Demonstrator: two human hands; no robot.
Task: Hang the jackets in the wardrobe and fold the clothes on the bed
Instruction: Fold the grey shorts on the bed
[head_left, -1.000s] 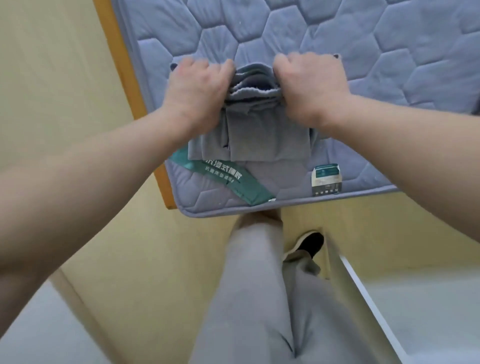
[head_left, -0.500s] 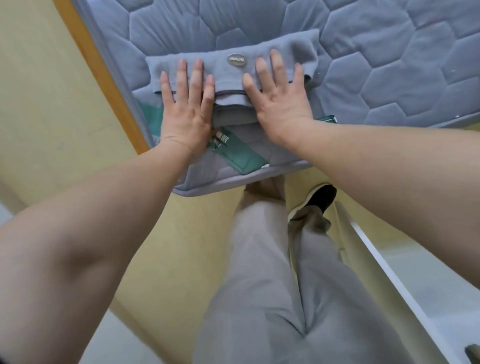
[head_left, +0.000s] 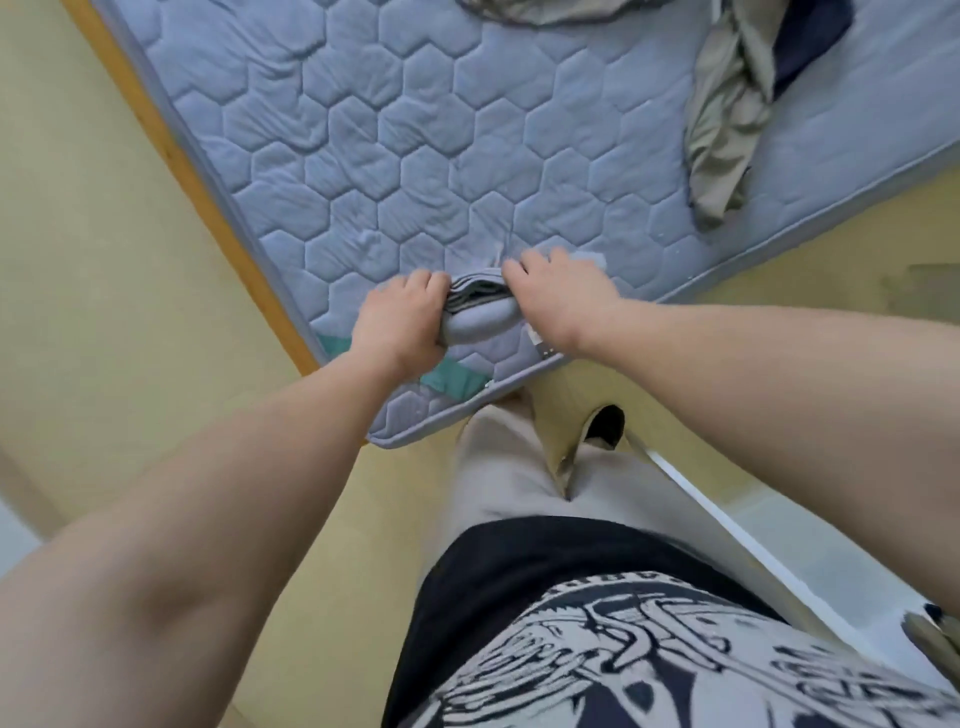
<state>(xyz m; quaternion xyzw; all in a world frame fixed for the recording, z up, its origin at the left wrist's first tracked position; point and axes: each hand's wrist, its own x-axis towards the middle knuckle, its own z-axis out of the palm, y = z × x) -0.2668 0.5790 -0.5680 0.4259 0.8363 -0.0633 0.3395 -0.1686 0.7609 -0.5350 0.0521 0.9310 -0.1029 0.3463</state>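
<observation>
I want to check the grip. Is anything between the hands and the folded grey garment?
Nothing visible. The left hand and the right hand both grip the folded grey garment directly, one at each end, near the corner of the mattress. The unfolded clothes lie apart, farther up it.

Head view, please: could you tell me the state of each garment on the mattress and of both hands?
grey garment: folded into a compact bundle, at the near corner of the mattress.
left hand: grips the bundle's left end.
right hand: grips its right end.
khaki garment: crumpled, unfolded, far right.
navy garment: unfolded, partly under the khaki one.
</observation>
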